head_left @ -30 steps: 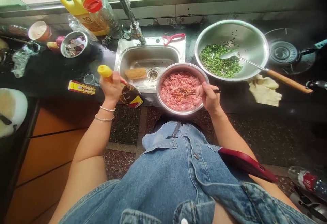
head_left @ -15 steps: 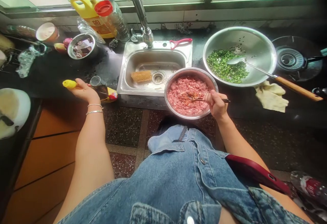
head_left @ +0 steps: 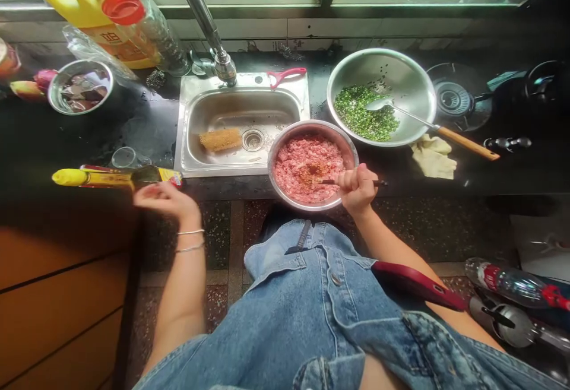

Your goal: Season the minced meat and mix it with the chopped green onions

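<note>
Steel, far left: a small pot [head_left: 81, 111] stands on the dark counter [head_left: 31, 135], apart from the work in hand. Next, a yellow-capped bottle [head_left: 145, 174] rests near the counter's front edge; whether upright or on its side, I cannot tell from my remote view. Just beside it, the left hand [head_left: 164, 201] has loosely bent fingers; I cannot tell whether they grasp the bottle, touch it or are free. Centre-left, the sink [head_left: 182, 140] holds a tan sponge-like block [head_left: 220, 140]. At the sink's near right corner, the smaller bowl [head_left: 297, 203] contains minced meat [head_left: 296, 161], with brown-red seasoning [head_left: 315, 171] gathered mid-surface. The right hand [head_left: 357, 189] is clenched around dark chopsticks [head_left: 329, 181], their tips in this patch. I judge the seasoning added but little blended: plain pink meat surrounds it, so even mixing remains undone. Right, the large bowl [head_left: 412, 81] contains greens [head_left: 367, 116], with a wooden-handled spatula [head_left: 463, 141] across its rim. I take their chopping as complete; I see none among the meat. Far right, a cloth [head_left: 434, 157] lies beside that bowl, near a burner [head_left: 454, 99].
</note>
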Demonstrator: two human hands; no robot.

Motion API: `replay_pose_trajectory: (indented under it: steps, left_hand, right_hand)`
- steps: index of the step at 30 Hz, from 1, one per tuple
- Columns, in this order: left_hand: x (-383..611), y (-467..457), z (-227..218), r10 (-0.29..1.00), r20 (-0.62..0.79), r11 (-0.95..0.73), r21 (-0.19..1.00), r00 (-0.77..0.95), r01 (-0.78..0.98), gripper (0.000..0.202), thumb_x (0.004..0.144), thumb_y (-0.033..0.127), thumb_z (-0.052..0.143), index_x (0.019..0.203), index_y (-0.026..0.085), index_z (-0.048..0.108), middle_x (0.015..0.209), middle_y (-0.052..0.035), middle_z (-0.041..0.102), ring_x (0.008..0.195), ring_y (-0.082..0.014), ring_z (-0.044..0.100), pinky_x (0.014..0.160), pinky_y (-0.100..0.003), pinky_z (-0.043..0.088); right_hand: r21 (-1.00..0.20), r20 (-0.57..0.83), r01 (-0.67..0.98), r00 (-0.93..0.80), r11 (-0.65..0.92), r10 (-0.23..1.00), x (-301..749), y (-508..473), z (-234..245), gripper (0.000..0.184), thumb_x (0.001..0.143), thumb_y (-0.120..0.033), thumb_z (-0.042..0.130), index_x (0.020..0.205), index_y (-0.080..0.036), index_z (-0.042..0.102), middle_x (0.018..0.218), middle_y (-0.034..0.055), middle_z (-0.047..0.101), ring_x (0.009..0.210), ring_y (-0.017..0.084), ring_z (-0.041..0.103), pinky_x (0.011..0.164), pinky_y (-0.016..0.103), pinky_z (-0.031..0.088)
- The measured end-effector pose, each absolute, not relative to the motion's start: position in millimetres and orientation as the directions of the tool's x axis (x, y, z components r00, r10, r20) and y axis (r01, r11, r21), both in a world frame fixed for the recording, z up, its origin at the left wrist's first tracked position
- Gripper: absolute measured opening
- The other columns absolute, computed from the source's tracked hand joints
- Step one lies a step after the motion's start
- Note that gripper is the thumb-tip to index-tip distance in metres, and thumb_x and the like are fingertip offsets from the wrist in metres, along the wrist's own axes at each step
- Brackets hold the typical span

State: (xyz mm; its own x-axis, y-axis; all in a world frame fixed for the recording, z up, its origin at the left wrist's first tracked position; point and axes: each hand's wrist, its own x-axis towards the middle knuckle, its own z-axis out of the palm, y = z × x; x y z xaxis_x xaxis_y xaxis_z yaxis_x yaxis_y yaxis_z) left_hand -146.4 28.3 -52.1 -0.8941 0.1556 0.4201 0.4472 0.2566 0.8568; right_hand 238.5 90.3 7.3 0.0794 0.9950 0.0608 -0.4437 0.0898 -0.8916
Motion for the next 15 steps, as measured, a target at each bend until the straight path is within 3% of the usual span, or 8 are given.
replay_pose_trajectory:
  steps: [2, 4, 6, 9, 11, 15]
  left_hand:
    - [-90.6, 44.2, -64.6, 0.436, 0.205, 0.208, 0.925, -0.876, 0.319, 0.014, 0.083, 0.011, 0.054, 0.091, 0.017, 0.044, 0.093, -0.0038, 0.052, 0.084, -0.0123, 0.055, 0.084, -0.026, 0.048]
    - [-42.2, 69.3, -72.9, 0.7, -0.08, 0.237, 0.963, -0.71, 0.125, 0.01, 0.091, 0.026, 0.05, 0.093, 0.016, 0.053, 0.082, -0.002, 0.055, 0.068, -0.0123, 0.055, 0.068, -0.025, 0.049]
    - [-5.7, 96.8, -76.8, 0.823, -0.21, 0.26, 0.965, -0.527, 0.022, 0.024, 0.094, 0.037, 0.047, 0.095, 0.016, 0.059, 0.077, -0.002, 0.057, 0.062, -0.0125, 0.054, 0.063, -0.025, 0.047]
    - [25.9, 128.8, -79.4, 0.863, -0.09, 0.134, 0.989, -0.497, 0.054, 0.031, 0.094, 0.044, 0.051, 0.086, 0.017, 0.063, 0.08, -0.0043, 0.062, 0.076, -0.0151, 0.059, 0.076, -0.027, 0.049]
    - [34.8, 139.0, -81.7, 0.853, -0.022, 0.081, 0.993, -0.522, 0.089, 0.033, 0.094, 0.045, 0.052, 0.081, 0.016, 0.063, 0.08, -0.0043, 0.063, 0.08, -0.0164, 0.059, 0.08, -0.027, 0.049]
    - [38.5, 138.8, -85.2, 0.842, 0.026, 0.051, 0.99, -0.54, 0.128, 0.036, 0.094, 0.045, 0.053, 0.073, 0.016, 0.062, 0.071, -0.0022, 0.06, 0.074, -0.0163, 0.056, 0.076, -0.027, 0.048]
  right_hand:
    - [-0.908, 0.014, -0.418, -0.012, 0.008, 1.0, 222.1, 90.9, -10.5, 0.074, 0.079, -0.063, 0.069, 0.041, -0.019, 0.021, 0.036, -0.0084, 0.017, 0.034, 0.004, 0.017, 0.041, 0.025, 0.021]
    - [-0.936, -0.028, -0.346, -0.103, -0.062, 0.994, 205.4, 97.3, -29.2, 0.076, 0.074, -0.073, 0.067, 0.041, -0.021, 0.022, 0.036, -0.0085, 0.017, 0.033, 0.004, 0.017, 0.039, 0.026, 0.019]
    - [-0.962, -0.042, -0.258, -0.206, -0.095, 0.978, 193.3, 111.1, -40.8, 0.075, 0.073, -0.08, 0.062, 0.042, -0.023, 0.024, 0.036, -0.008, 0.02, 0.033, 0.005, 0.019, 0.038, 0.026, 0.019]
    - [-0.986, 0.027, -0.166, -0.325, -0.029, 0.945, 192.8, 144.9, -38.6, 0.072, 0.075, -0.081, 0.059, 0.043, -0.024, 0.03, 0.038, -0.006, 0.027, 0.034, 0.008, 0.027, 0.038, 0.028, 0.024]
    - [-0.986, 0.107, -0.154, -0.278, 0.065, 0.955, 206.7, 167.7, -29.7, 0.071, 0.075, -0.081, 0.059, 0.043, -0.025, 0.03, 0.038, -0.0052, 0.029, 0.035, 0.009, 0.029, 0.038, 0.03, 0.027]
    - [-0.981, 0.128, -0.162, -0.133, 0.106, 0.983, 247.5, 168.3, -22.4, 0.075, 0.073, -0.081, 0.061, 0.045, -0.025, 0.02, 0.037, -0.0082, 0.016, 0.034, 0.007, 0.014, 0.036, 0.03, 0.023]
